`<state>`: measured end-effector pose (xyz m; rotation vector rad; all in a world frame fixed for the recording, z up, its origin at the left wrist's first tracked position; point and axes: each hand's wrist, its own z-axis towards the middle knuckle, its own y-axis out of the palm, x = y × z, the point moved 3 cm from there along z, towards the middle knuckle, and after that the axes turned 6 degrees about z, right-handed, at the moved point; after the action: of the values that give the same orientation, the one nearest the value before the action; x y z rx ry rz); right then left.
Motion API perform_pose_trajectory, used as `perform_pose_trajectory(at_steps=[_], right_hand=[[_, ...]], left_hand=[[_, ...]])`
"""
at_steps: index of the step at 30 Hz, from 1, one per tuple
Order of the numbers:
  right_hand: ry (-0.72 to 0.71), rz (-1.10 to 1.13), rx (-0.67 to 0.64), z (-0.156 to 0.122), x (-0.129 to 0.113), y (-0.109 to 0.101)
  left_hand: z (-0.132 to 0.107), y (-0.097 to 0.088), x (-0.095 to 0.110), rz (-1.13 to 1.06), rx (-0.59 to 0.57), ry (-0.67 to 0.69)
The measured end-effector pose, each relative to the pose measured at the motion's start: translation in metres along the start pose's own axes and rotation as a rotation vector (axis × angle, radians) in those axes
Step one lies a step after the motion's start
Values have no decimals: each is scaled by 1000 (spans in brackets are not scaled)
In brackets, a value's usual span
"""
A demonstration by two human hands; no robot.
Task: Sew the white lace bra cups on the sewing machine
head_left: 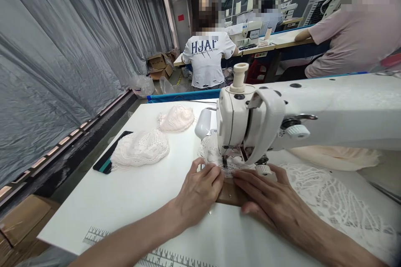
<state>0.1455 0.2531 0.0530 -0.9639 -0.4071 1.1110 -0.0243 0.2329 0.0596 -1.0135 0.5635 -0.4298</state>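
Observation:
A white sewing machine [300,112] stands on the white table [125,200], its needle down over a piece of white lace [213,152]. My left hand [199,192] lies flat on the table just left of the needle, fingers stretched onto the lace edge. My right hand [269,198] rests flat to the right, fingers pointing at the presser foot, over a small brown plate [228,196]. More white lace [338,200] spreads under my right forearm.
Two pale pink lace cups [140,148] [176,117] lie on the table's left, the nearer one on a dark card [105,162]. Grey plastic sheeting hangs at left. Other people sit and stand at benches behind. Cardboard boxes [158,64] sit on the floor.

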Motion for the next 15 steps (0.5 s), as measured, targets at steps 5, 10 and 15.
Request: perform_pose_trajectory(at_steps=[5, 10, 15], right_hand=[[50, -16, 53, 1, 2, -3], [102, -58, 51, 1, 8, -3], [108, -168, 39, 3, 11, -2]], left_hand=[[-1, 3, -4, 2, 12, -36], [10, 11, -20, 43, 33, -30], [19, 17, -30, 151, -15, 26]])
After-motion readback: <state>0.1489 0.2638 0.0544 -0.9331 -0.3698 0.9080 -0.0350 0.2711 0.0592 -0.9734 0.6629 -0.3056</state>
